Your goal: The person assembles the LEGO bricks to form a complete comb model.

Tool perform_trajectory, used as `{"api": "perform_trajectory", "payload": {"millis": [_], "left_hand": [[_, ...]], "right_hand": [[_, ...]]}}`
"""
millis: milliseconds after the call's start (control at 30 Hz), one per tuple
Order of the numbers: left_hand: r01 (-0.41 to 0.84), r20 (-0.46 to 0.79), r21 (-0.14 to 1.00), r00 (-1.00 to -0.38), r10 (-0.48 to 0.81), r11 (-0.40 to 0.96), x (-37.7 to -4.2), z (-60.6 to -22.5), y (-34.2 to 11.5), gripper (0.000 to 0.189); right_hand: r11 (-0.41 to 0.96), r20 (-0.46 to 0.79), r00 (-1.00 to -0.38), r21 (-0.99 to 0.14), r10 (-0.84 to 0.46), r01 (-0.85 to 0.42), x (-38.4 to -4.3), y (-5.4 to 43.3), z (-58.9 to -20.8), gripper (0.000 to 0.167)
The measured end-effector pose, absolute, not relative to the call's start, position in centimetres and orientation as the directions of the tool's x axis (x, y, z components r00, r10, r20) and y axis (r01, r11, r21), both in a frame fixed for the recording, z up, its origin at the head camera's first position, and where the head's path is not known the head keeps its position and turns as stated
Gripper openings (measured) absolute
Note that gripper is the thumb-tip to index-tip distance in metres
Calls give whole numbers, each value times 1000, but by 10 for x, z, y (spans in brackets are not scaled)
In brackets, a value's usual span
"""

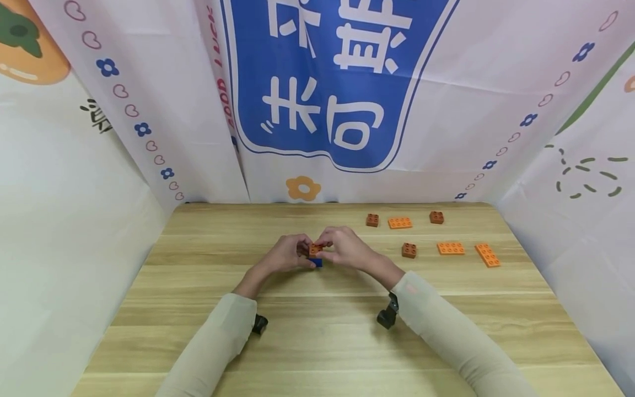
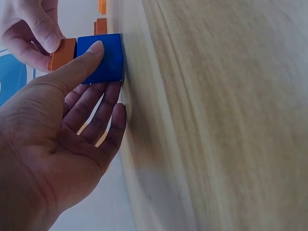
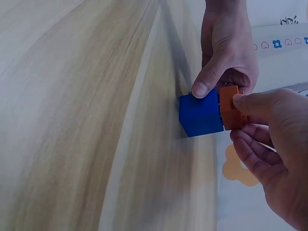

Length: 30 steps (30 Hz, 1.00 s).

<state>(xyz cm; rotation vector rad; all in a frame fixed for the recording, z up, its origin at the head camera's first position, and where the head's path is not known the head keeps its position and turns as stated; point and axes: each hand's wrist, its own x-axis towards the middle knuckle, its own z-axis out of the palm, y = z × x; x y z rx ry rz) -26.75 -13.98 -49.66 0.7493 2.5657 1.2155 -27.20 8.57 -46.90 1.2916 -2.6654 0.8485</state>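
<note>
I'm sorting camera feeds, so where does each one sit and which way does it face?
Head: worn on the head, facing forward and down at the wood-grain tabletop; left hand, right hand and pale fabric sleeves show.
Left wrist: worn there, facing the boxy blue plastic block; left hand in front, right hand at upper left.
Right wrist: worn there, facing the block from the opposite side; right hand at right, left hand at top.
Both wrist views share the block and the studded orange-brown plastic brick the right hand pinches.

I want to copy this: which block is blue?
The bottom block, pinched by the left hand, below the brown-orange brick that the right hand holds; all loose bricks are orange or brown.
</note>
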Motion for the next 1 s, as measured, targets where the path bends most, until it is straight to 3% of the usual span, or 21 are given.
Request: {"api": "perform_trajectory", "payload": {"millis": [567,1000], "left_hand": [[352,22,764,-852,522,541,-268,-494,-141,37],[345,9,770,-847,532,536,-265,-496,-142,37]], "right_hand": [[497,271,-653,-466,-707,-732,-271,81,-465,20],[528,261,-707,-510,-657,-679,-269,84,-475,24]]}}
